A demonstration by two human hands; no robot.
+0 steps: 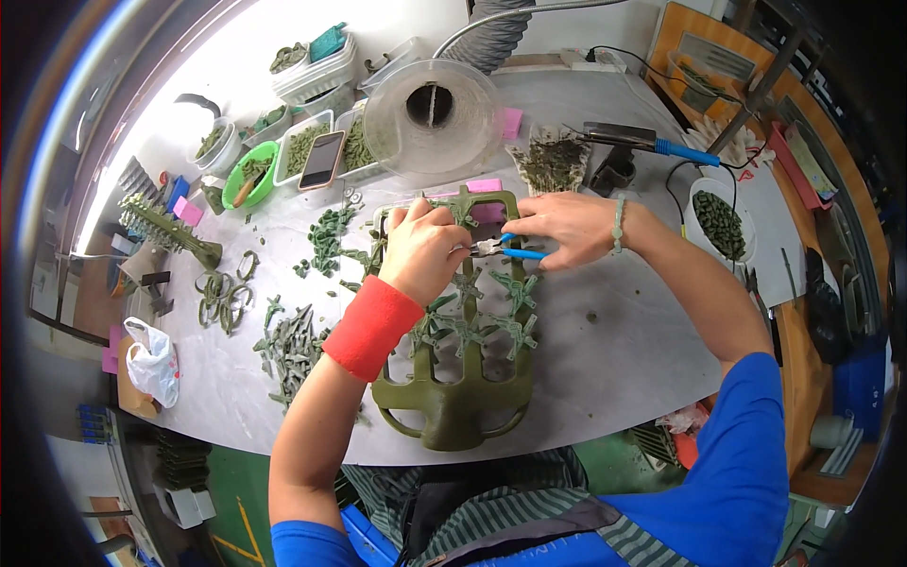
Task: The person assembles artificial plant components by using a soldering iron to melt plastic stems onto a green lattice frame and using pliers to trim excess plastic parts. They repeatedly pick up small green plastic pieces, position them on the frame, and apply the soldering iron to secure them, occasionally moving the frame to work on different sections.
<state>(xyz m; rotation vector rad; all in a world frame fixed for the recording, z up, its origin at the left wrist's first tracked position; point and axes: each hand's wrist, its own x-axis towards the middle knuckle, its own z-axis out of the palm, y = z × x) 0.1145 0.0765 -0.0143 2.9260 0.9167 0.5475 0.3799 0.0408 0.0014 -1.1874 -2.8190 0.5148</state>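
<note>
A large olive-green wax frame point(453, 406) with several small cross-shaped pieces on its bars lies on the grey table in front of me. My left hand point(422, 248), with a red wristband, grips the upper part of the frame. My right hand point(565, 227) holds small blue-handled pliers point(505, 249), whose tip touches the frame near my left fingers. A bead bracelet sits on my right wrist.
Loose green pieces point(291, 345) lie left of the frame. Trays and a green bowl point(249, 175) of parts, a phone point(322, 159), a clear spool point(433, 113), a blue-handled soldering tool point(652, 142) and a white dish of green parts point(720, 222) ring the table. A white bag point(151, 359) hangs at the left edge.
</note>
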